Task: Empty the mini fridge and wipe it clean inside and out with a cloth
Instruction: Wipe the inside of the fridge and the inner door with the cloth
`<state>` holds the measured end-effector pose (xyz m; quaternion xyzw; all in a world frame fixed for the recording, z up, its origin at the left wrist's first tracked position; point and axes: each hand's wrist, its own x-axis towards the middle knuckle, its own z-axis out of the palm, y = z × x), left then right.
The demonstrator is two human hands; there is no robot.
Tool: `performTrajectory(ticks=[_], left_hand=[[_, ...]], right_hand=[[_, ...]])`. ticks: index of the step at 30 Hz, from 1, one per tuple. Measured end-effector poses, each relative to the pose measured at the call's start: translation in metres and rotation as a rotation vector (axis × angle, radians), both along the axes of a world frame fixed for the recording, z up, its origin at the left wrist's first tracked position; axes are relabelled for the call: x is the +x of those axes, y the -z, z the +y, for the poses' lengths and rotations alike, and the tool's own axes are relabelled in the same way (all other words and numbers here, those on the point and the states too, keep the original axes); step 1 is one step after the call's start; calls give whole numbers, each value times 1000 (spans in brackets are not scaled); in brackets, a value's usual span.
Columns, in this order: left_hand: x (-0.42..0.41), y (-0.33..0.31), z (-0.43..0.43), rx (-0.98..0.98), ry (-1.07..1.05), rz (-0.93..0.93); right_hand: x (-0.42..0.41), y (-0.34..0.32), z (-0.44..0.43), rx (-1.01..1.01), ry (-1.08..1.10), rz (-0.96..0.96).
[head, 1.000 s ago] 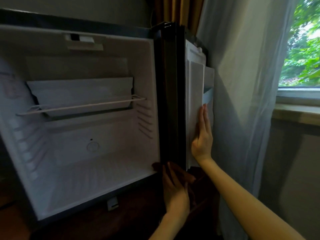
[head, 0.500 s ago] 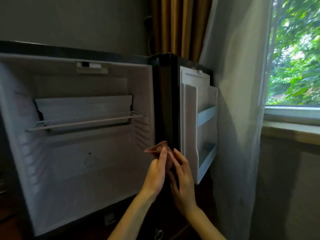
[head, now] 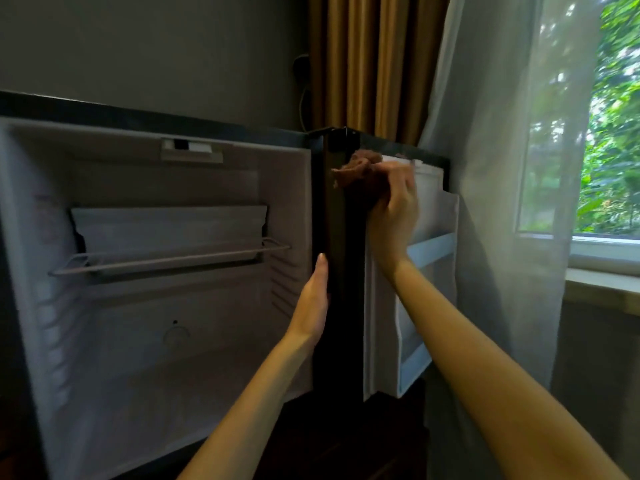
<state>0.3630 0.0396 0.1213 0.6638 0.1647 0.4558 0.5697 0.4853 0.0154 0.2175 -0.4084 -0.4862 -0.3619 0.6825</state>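
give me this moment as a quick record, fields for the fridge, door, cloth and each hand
mini fridge: open, wire shelf inside
door: swung open to the right, white inner side showing
cloth: brown, bunched, near the top of the door's dark edge
right hand: grips the cloth against the door
left hand: fingers straight, flat against the dark edge lower down
background: sheer curtain, window

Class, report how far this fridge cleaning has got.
Done: the mini fridge is empty but for its wire shelf. Under way: the right hand presses the cloth to the open door near its top; the left hand rests on the dark edge below. Left: what else needs wiping cannot be told.
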Motion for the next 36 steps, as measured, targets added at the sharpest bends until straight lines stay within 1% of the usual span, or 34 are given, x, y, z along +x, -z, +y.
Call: performTrajectory(ticks=[4, 7, 9, 11, 14, 16, 18, 20, 23, 25, 27, 29, 30, 32, 34, 36], left_hand=[[-3, 6, 5, -53, 68, -65], [-4, 6, 6, -52, 107, -113], [-4, 10, 9, -90, 125, -155], [-7, 15, 14, -148, 105, -182], [-11, 25, 16, -236, 54, -151], [-12, 32, 13, -236, 25, -118], [-12, 37, 9, -217, 15, -95], [-11, 39, 6, -200, 7, -93], [-12, 33, 6, -171, -26, -102], [-13, 28, 8, -174, -32, -89], [-13, 27, 13, -180, -40, -73], [-14, 27, 15, -169, -51, -78], [-14, 26, 14, -159, -55, -85], [-12, 26, 11, -148, -72, -115], [-10, 29, 8, -132, -132, -163], [-8, 36, 6, -159, -212, -192]], right_hand=[[-3, 24, 7, -45, -32, -104], [-13, 43, 11, -43, -1, -101], [-15, 67, 17, -30, 38, -67], [-14, 107, 17, -51, 67, -52], [-14, 188, 8, -181, 140, -75], [-17, 223, 1, -240, 146, -73], [-17, 223, -2, -263, 114, -37], [-16, 196, -3, -252, 90, -42], [-17, 118, 0, -164, 20, -58], [-14, 49, 6, -98, 19, -75], [-11, -9, 9, -82, 45, -63], [-9, -28, 10, -67, 73, -43], [-10, -20, 11, -70, 97, -61], [-13, 21, 10, -72, 155, -135], [-12, 80, 10, -88, 184, -170], [-12, 146, 8, -157, 193, -164]])
